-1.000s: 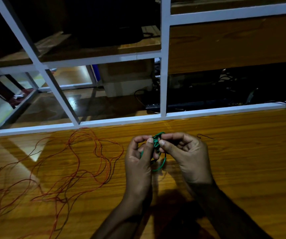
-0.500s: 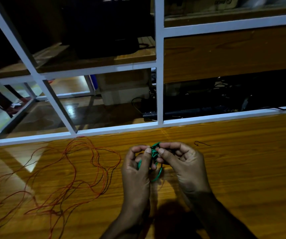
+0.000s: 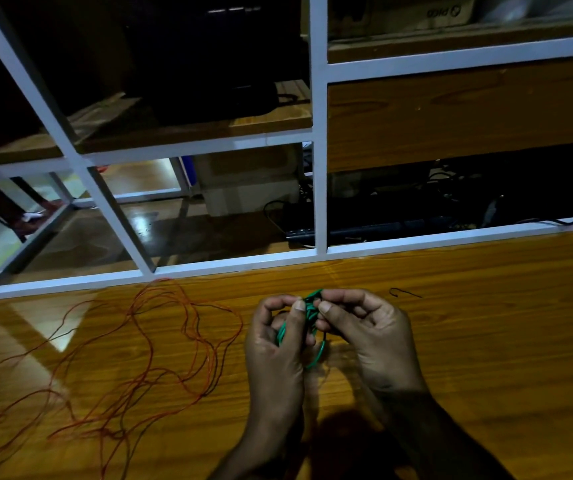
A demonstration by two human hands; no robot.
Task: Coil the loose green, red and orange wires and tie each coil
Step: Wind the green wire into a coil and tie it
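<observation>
A small green wire coil (image 3: 314, 355) hangs between both hands above the wooden table (image 3: 486, 341). My left hand (image 3: 274, 351) pinches the coil from the left, thumb pressed on the green strands. From the right, my right hand (image 3: 371, 334) grips the top of the coil with thumb and fingers; most of the coil is hidden by the fingers. Loose red and orange wires (image 3: 146, 358) lie tangled on the table to the left, apart from the hands.
A short dark wire scrap (image 3: 404, 292) lies on the table just right of my hands. A white metal frame (image 3: 319, 174) runs along the table's far edge, with shelves, boxes and cables behind it.
The view has tilted, so the hands and the coil sit lower in the frame. Both hands keep their grip on the green coil, fingers shifting slightly at its top.
</observation>
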